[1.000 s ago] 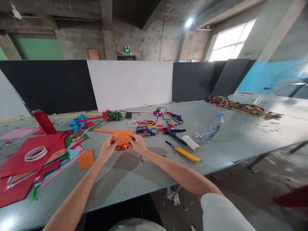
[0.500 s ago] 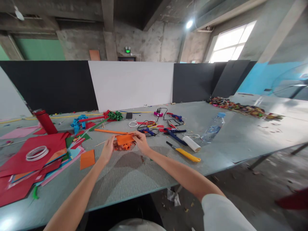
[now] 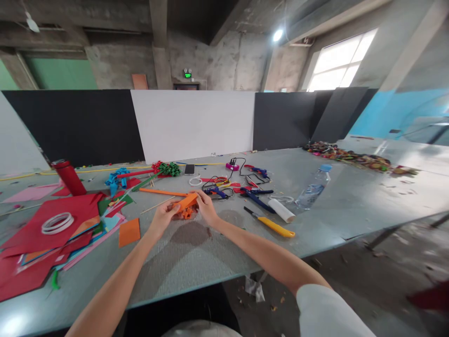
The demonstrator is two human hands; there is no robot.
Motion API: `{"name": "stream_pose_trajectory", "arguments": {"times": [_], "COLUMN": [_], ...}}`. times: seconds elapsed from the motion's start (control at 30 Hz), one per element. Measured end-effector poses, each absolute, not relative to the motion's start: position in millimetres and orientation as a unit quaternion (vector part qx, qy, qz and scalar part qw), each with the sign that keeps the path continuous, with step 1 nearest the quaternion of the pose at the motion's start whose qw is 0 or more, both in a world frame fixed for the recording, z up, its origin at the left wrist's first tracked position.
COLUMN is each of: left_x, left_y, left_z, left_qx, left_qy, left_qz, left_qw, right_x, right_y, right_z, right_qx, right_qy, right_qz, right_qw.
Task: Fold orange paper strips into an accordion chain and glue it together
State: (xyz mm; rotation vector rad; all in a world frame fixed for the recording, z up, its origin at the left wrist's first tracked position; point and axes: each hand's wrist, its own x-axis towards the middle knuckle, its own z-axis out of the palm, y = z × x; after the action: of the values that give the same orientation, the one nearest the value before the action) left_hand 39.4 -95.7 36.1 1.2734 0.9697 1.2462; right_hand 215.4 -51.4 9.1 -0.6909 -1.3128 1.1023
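Between my two hands is a small orange piece of paper [image 3: 186,202], slanting up to the right. My left hand [image 3: 164,216] pinches its lower left end, thumb on top. On the right end, the fingers of my right hand [image 3: 206,206] are closed. Crumpled orange paper pieces [image 3: 186,214] show just beneath it; whether they touch the table I cannot tell. A rolled orange paper stick [image 3: 161,192] lies behind my hands, with a thin wooden stick [image 3: 156,206] close to my left hand. A flat orange square [image 3: 129,232] lies on the table to the left.
Stacked red and coloured sheets [image 3: 28,234] with white tape rolls [image 3: 57,223] and a red flask [image 3: 70,178] are at left. A yellow-handled knife [image 3: 275,226], a white roll [image 3: 281,210], a blue glue gun [image 3: 257,200] and a water bottle [image 3: 315,188] lie or stand at right.
The orange paper has turned from nearly level to slanting, its right end higher. My left hand has moved slightly right, its thumb now over the paper.
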Motion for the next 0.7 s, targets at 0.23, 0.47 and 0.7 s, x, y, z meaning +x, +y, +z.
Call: {"name": "stream_pose_trajectory", "arguments": {"times": [0.23,0.47,0.7], "left_x": [38.4,41.4,37.5], "left_y": [-96.8,-96.1,-94.3], "left_z": [38.2,34.3,31.8], "left_qx": [0.560,0.572,0.634], "left_qy": [0.408,0.399,0.435], "left_qz": [0.526,0.503,0.505], "left_qw": [0.493,0.510,0.392], "right_x": [209.3,211.6,212.5], "right_y": [-57.0,-60.4,-65.2], "right_z": [10.3,13.2,15.2], "right_qx": [-0.286,-0.317,-0.317], "right_qy": [-0.563,-0.616,-0.688], "right_qz": [0.549,0.432,0.386], "right_qw": [0.547,0.577,0.526]}}
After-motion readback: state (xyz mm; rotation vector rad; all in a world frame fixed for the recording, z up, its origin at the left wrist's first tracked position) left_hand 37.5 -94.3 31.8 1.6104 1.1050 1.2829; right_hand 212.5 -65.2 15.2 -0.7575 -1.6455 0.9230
